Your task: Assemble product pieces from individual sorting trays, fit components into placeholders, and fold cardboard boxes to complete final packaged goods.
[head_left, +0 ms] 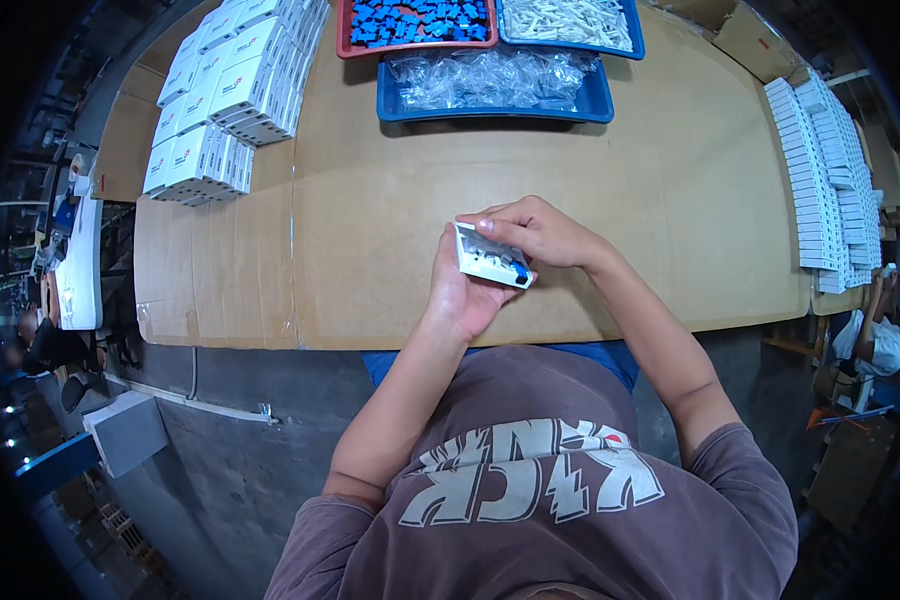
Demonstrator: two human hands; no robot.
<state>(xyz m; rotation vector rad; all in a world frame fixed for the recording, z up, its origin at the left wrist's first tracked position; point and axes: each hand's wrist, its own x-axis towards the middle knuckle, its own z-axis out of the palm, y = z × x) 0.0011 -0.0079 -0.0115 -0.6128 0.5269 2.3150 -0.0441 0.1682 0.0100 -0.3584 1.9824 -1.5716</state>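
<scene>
Above brown cardboard tabletop [660, 210], toward near edge: half-curled left hand [458, 298] cradled small white rectangular box [490, 262]; right hand [542, 232] pinched its far edge.

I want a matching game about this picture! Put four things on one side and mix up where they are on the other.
Things
1. small white box
2. blue pieces
3. clear bags
4. slim white pieces

Places
A. in the red tray
B. in the farther blue tray
C. in the left hand, with the right hand touching it
D. in the nearer blue tray

Pairs: 1-C, 2-A, 3-D, 4-B
</scene>
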